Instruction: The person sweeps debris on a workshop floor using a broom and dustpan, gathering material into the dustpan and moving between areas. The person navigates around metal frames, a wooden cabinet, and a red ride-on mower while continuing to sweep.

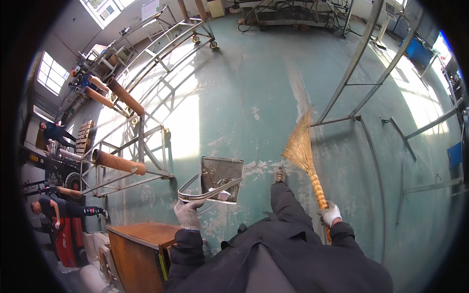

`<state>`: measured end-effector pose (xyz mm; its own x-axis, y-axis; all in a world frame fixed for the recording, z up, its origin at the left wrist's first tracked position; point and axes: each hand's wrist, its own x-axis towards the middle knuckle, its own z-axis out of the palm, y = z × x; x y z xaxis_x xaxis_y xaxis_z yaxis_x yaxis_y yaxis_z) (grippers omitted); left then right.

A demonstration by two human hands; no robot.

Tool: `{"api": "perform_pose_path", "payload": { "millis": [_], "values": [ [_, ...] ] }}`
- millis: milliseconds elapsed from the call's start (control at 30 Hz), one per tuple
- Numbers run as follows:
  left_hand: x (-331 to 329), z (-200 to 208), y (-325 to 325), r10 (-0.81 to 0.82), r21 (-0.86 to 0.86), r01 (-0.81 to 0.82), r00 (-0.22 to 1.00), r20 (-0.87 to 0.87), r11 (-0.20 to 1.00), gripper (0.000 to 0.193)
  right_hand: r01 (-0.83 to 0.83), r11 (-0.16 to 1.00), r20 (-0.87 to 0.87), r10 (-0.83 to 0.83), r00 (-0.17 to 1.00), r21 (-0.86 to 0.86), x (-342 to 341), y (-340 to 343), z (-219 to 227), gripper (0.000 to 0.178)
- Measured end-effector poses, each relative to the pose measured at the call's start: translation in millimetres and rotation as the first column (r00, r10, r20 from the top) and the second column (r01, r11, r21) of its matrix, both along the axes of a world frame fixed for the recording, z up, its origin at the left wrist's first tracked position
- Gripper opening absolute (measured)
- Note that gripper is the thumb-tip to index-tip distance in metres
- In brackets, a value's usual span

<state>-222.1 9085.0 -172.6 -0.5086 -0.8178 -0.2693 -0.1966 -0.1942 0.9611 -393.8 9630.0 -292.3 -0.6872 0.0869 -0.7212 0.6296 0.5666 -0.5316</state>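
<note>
In a light work glove, my left hand is closed round the curved metal handle of a dustpan. The pan hangs ahead of that hand, with scraps and a dark, bottle-like piece inside. My right hand, gloved too, grips the shaft of a straw broom. Its fanned bristles point forward, near the foot of a metal frame; I cannot tell whether they touch the floor. One of my shoes shows between the dustpan and the broom.
A wheeled metal rack with brown tubes stands at left. A wooden cabinet is close by my left arm. Metal posts rise at right. Two people are at far left beside a red machine.
</note>
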Motion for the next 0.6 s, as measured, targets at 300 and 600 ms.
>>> {"api": "perform_pose_path", "payload": {
  "millis": [300,600],
  "values": [
    [-218.6,24.3,-106.4,0.164,-0.092,-0.154,0.98,0.109,0.984,0.035,-0.572,0.735,-0.083,0.637,0.766,0.364,-398.2,-207.1,-4.3,0.061],
    [-424.8,-34.1,-246.2,0.237,0.017,-0.246,0.946,0.22,0.969,0.035,-0.783,0.521,-0.064,0.843,0.534,0.34,-705.1,-477.8,-29.0,0.057]
  ]
}}
